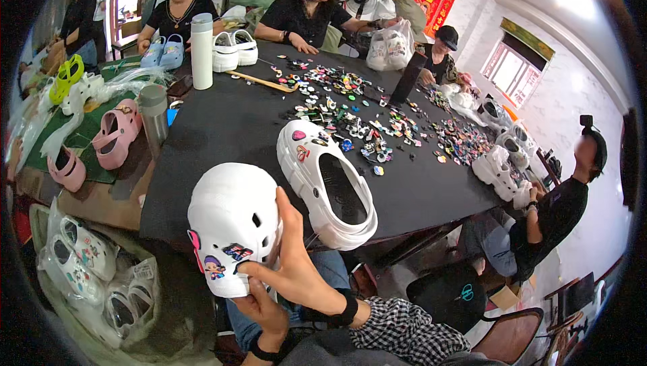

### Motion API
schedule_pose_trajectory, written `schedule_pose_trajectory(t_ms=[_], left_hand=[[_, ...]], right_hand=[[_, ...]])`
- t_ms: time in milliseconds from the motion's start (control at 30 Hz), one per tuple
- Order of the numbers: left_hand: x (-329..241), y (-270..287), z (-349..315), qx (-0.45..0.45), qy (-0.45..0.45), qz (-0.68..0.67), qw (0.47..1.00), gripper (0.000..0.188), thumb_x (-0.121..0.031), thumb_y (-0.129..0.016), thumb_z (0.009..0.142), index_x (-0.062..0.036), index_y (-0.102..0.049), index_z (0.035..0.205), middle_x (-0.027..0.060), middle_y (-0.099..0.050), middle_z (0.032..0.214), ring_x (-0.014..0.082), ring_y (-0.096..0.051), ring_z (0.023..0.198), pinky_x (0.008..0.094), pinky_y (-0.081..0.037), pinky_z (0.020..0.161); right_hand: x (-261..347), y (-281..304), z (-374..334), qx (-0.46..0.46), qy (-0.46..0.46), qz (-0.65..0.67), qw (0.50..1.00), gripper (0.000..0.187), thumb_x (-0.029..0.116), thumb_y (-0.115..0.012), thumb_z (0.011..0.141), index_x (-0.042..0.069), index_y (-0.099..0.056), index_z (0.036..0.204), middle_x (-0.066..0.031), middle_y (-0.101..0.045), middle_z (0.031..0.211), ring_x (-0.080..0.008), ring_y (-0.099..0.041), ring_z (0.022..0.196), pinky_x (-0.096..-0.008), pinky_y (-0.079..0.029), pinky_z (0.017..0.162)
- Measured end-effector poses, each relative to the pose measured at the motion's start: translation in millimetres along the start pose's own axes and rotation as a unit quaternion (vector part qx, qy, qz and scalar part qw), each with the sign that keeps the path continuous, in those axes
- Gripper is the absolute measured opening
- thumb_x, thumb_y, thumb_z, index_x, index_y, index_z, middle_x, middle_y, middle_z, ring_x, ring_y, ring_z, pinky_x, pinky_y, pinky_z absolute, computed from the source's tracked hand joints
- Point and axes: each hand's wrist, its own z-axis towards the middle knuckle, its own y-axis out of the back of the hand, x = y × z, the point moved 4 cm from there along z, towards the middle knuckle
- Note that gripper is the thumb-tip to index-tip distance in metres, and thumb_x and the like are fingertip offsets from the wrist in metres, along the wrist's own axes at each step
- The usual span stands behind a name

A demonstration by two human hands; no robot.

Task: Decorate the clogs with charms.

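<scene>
I hold a white clog (232, 197) with its toe turned up, near the front edge of the black table. Several charms sit on it: a pink one at the side, a dark printed one and a small cartoon figure (213, 268). My right hand (296, 261) wraps the clog's side, fingers along the upper and thumb at a hole beside the charms. My left hand (263, 309) is closed at the clog's lower end, its fingers partly hidden. Just right of it, a second white clog (323, 187) with charms on its toe rests on the table.
Loose colourful charms (350, 113) spread over the black table (202, 140). A white bottle (201, 52) and a steel tumbler (153, 116) stand at left, near pink clogs (118, 133). Bagged clogs (87, 251) lie lower left. Several people sit around the table; a stool (448, 295) is at right.
</scene>
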Motion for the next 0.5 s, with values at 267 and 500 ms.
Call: schedule_pose_trajectory(t_ms=[267, 500], left_hand=[[-15, -6, 3, -0.025, 0.049, 0.016, 0.998, 0.044, -0.01, -0.046, 0.099, 0.0061, -0.033, 0.139, 0.0216, -0.046, 0.136, 0.027, -0.052, 0.118, 0.04, -0.042, 0.1], [-12, -9, 8, -0.022, 0.112, -0.131, 0.985, 0.041, -0.005, -0.047, 0.097, 0.0069, -0.037, 0.135, 0.0174, -0.048, 0.135, 0.0245, -0.051, 0.12, 0.0385, -0.039, 0.102]], right_hand=[[-2, 2, 3, 0.011, 0.013, 0.04, 0.999, 0.111, 0.012, -0.08, 0.072, 0.001, -0.002, 0.15, -0.023, -0.018, 0.145, -0.0378, -0.022, 0.136, -0.0435, -0.025, 0.111], [3, 4, 3, -0.002, 0.021, 0.04, 0.999, 0.109, 0.009, -0.078, 0.07, 0.004, -0.005, 0.151, -0.0263, -0.02, 0.142, -0.0417, -0.025, 0.133, -0.0448, -0.026, 0.111]])
